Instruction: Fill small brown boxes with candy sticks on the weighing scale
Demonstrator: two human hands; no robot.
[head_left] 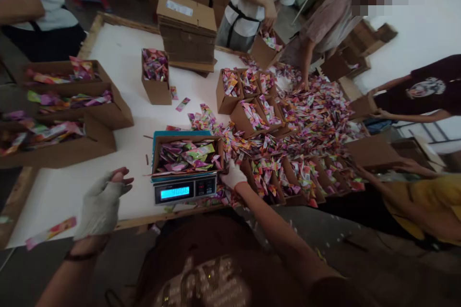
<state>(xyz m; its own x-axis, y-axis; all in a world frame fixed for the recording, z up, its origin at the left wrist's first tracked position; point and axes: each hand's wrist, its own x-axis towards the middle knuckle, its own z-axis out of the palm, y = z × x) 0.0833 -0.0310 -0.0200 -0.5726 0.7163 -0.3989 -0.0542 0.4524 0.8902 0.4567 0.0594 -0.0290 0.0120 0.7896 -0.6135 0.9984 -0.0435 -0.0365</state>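
A gloved right hand is at the near corner of the right end of an open cardboard carton filled with slim printed sachets, the carton lying on a lit digital scale between the worker's two hands, closer to the right. Whether those fingers grip the board or merely rest beside it cannot be told. The left hand, gloved with fingertips bare, is raised beyond the carton's other end over the white tabletop, its fingers loosely curled and holding nothing. The packed carton looks likely to feel weighty, its walls fairly stiff but apt to bow if pinched at the open rim; the glossy sachets appear light singly, slippery and prone to spill on a tilt. A palm low on each short end would seem the surest hold. A heap of sachets spreads past the right hand; a loose sachet lies outside the left wrist.
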